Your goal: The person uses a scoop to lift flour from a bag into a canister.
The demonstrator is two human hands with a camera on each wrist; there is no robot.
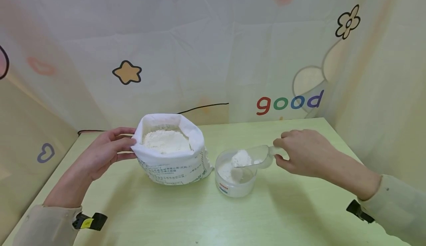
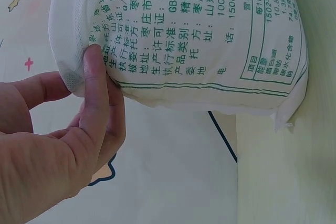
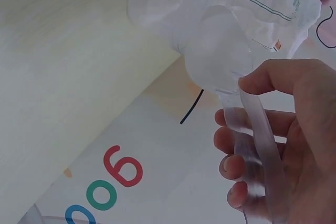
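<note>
Over the open mouth of a translucent tub, holding a clear scoop bearing a heap of white powder, pinching the handle between thumb and curled fingers of the right grip; on the other side, pinching the folded rim of a printed white bag in the left grip, apparently steadying it upright on the table. For good handling at this step, probably best keeping the scoop low and well inside the tub's rim, turning the handle slowly to avoid puffing or spilling powder, and not leaning on the unheld tub; meanwhile, preferably pinching the bag lightly, without dragging its mouth sideways. Relative to the right grip, seeing the scoop pointing leftward from the fingers, with the tub lying below its front end, apart from the fingers. Relative to the left grip, finding the bag directly at the fingertips, standing between that grip and the tub, just beside the latter.
</note>
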